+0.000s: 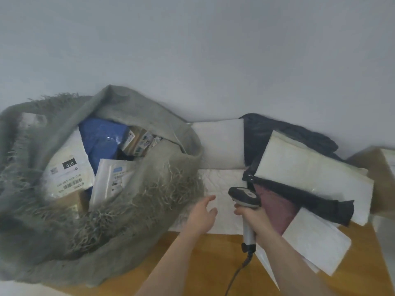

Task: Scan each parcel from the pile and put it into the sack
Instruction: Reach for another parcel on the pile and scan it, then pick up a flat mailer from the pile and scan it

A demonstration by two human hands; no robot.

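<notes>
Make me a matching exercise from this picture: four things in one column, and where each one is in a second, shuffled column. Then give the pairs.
Things:
1. scanner
2. blue parcel
3. maroon parcel
4. left hand

Places:
A. inside the sack
B. open over the white parcel lying flat on the table
C. gripped in the right hand
D. in the pile, under a black parcel

Pairs: 1-C, 2-A, 3-D, 4-B
</notes>
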